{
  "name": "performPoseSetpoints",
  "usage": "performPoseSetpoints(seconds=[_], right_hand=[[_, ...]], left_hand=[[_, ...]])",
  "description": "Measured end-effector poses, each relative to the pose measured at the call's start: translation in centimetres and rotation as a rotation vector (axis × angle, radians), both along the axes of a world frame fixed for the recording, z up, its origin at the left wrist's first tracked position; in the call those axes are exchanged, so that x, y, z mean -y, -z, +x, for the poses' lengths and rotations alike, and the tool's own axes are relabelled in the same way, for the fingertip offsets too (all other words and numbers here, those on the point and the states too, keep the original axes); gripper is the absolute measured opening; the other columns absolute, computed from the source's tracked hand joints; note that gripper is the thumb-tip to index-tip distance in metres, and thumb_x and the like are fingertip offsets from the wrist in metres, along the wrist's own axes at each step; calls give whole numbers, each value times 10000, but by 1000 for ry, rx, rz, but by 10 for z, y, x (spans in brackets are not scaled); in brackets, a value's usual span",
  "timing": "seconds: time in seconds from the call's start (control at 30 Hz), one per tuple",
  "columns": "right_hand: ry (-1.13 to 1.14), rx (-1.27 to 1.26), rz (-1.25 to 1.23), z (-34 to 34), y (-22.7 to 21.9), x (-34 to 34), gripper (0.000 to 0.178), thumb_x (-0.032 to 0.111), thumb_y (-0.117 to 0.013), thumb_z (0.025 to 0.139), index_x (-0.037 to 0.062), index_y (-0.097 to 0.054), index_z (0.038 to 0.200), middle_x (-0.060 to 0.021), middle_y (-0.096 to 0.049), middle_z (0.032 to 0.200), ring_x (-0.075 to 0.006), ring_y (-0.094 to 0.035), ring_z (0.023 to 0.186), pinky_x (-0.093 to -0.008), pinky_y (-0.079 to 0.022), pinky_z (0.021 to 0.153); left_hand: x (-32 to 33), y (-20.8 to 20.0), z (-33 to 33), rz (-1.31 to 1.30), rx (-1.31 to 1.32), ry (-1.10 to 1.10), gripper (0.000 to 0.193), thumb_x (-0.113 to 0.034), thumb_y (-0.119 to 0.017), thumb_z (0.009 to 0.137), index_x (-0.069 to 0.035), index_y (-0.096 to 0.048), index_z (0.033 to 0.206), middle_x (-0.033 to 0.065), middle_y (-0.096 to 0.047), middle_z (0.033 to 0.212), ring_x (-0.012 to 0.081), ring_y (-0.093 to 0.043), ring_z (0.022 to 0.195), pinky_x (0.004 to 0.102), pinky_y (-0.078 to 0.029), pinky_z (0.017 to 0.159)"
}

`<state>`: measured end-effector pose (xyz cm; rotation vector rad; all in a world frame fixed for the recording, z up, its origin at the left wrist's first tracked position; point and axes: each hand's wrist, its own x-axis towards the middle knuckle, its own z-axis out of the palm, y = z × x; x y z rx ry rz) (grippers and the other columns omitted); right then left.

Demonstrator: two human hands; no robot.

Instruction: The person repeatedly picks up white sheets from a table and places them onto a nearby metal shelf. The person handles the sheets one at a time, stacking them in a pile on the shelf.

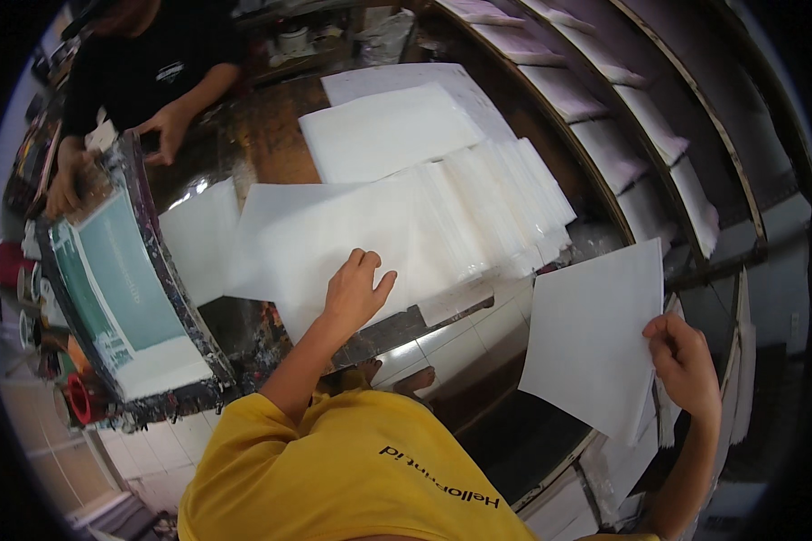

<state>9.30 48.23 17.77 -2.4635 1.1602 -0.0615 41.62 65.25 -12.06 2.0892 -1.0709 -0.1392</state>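
Note:
My right hand (687, 362) pinches a white sheet (591, 329) by its right edge. The sheet hangs beside the table, above more pale sheets low on the right. Over the table, my left hand (359, 287) hovers at or just above the front of a spread of overlapping white sheets (442, 212). Its thumb stands apart from loosely bent fingers, with nothing visible in them. Whether its fingertips touch the paper I cannot tell. At the left stands a screen-printing frame (122, 270) with a green-blue mesh. A white sheet (198, 239) lies between the frame and the spread.
Across the table (275, 135), a co-worker in black (153, 68) has one hand at the frame's far end. Another paper stack (388, 131) lies farther back. Racks of sheets (595, 99) rise at the far right. A red container (83, 397) stands low left.

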Motion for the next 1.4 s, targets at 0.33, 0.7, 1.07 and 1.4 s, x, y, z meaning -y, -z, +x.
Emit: performPoseSetpoints(seconds=[0.33, 0.7, 1.07, 1.4], right_hand=[[-180, 39, -35, -21, -9, -15, 159, 14, -562, 853, 35, -507, 1001, -94, -580, 727, -281, -600, 651, -377, -450, 601], [674, 231, -307, -202, -155, -64, 206, 228, -606, 945, 84, -617, 1092, 26, -558, 872, -71, -490, 741, -224, -417, 626], [1633, 560, -655, -541, -161, -323, 127, 236, -651, 906, 112, -634, 927, 47, -563, 749, -43, -498, 642, -224, -412, 518], [2053, 367, -575, -617, -56, -400, 115, 89, -628, 810, 27, -560, 741, -66, -552, 603, -160, -530, 454, -293, -324, 353]], left_hand=[[63, 90, 9, 271, 29, 70, 591, -225, -677, 833, 83, -500, 1305, 283, -577, 1260, 414, -578, 1146, 459, -456, 987], [64, 107, 47, 161, 73, 106, 279, -44, -551, 823, 71, -540, 1076, 246, -633, 837, 399, -616, 747, 435, -486, 700], [56, -13, -50, -19, -195, 288, 365, -108, -565, 894, 82, -557, 1206, 268, -638, 1045, 346, -629, 936, 400, -512, 863], [8, -72, -141, -60, -252, 597, 373, -95, -526, 893, 75, -561, 1224, 136, -614, 921, 212, -563, 819, 321, -481, 739]])
